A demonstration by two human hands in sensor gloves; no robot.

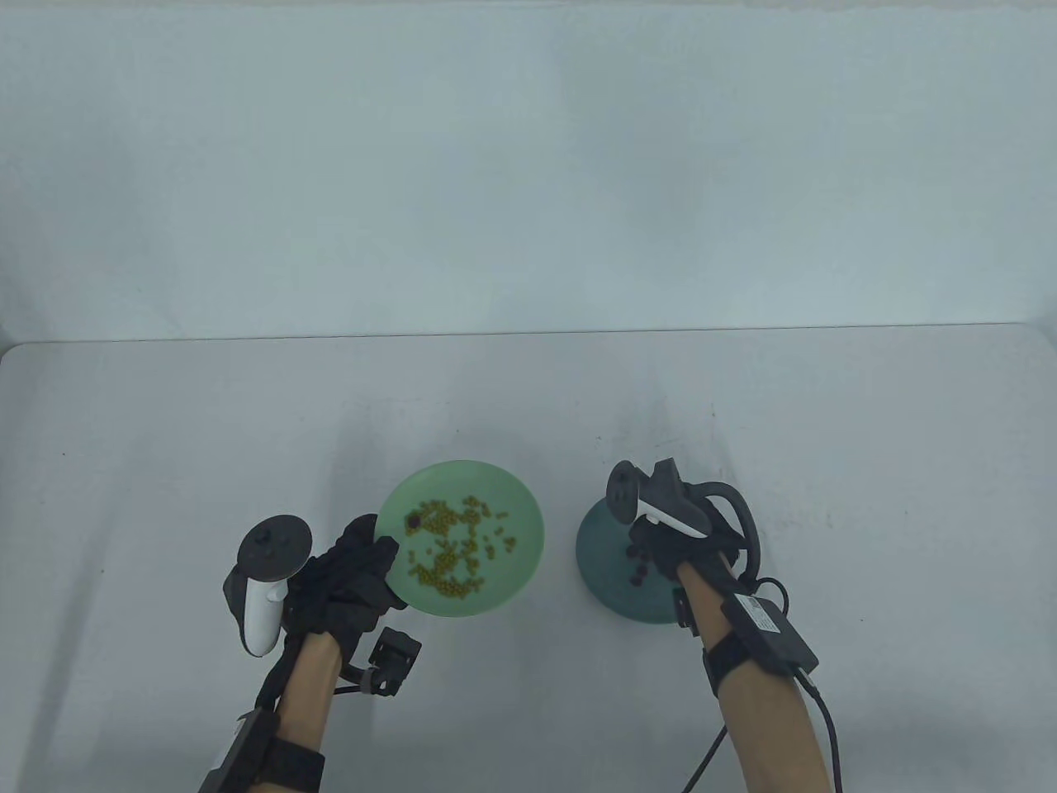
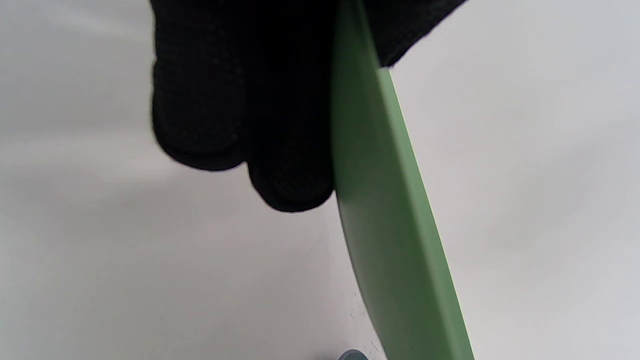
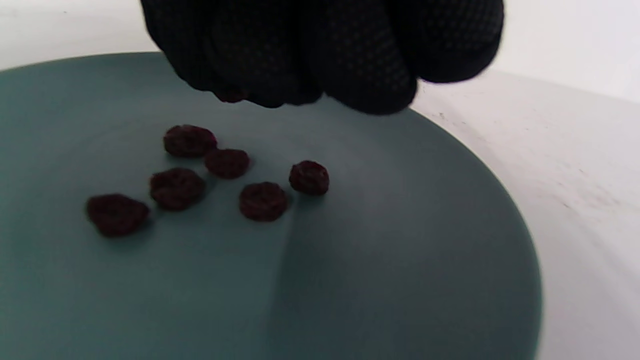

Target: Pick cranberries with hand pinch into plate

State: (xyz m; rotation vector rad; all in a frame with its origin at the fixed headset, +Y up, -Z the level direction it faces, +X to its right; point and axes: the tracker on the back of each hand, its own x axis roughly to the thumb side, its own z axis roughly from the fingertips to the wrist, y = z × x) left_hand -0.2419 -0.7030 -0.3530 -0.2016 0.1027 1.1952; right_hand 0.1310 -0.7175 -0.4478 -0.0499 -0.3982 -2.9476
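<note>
A light green plate (image 1: 519, 552) holds many yellow-green beans (image 1: 450, 553) and one dark cranberry (image 1: 413, 521). My left hand (image 1: 376, 562) grips this plate's left rim; the left wrist view shows its fingers (image 2: 240, 100) under the tilted green plate (image 2: 390, 225). My right hand (image 1: 642, 552) hovers over a dark teal plate (image 1: 601, 574). In the right wrist view its fingertips (image 3: 310, 75) are bunched together just above the teal plate (image 3: 400, 250) and pinch a dark red cranberry (image 3: 229, 94). Several cranberries (image 3: 227, 162) lie on that plate.
Both plates sit near the front middle of a white table (image 1: 165, 462). A pale wall (image 1: 528, 165) rises behind the table's far edge. Cables run from my right forearm (image 1: 768, 710) toward the front edge.
</note>
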